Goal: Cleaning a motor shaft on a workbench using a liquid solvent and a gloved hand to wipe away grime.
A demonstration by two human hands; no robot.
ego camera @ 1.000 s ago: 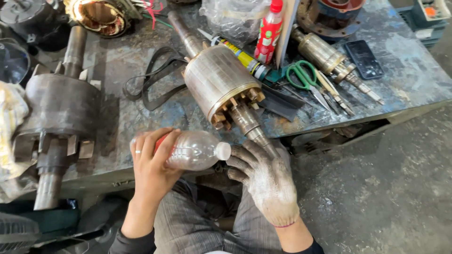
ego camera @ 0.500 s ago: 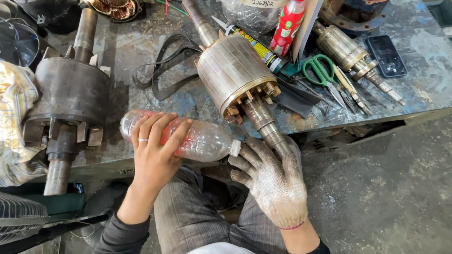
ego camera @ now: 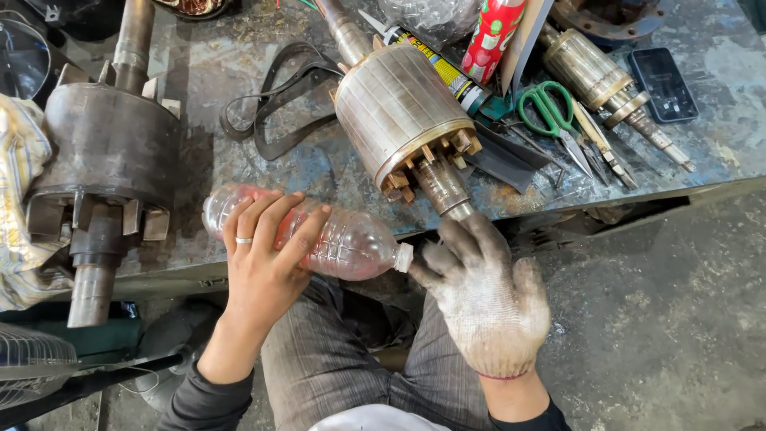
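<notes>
The bare left hand point(ego camera: 263, 263) wraps a clear plastic bottle point(ego camera: 335, 239) lying tilted at the metal workbench's point(ego camera: 239, 72) edge. The dirty gloved right hand point(ego camera: 487, 299) cups the steel rotor's point(ego camera: 399, 120) shaft end, hiding its tip; whether it grips is unclear.

A motor repair workshop: rotors point(ego camera: 403, 120) and scissors point(ego camera: 550, 112) litter a grimy metal bench point(ego camera: 239, 72).

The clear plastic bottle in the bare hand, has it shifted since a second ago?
Yes. The clear plastic bottle now lies flatter, its capped mouth nearer the shaft of the grey ribbed metal rotor, held by the left hand.
</notes>
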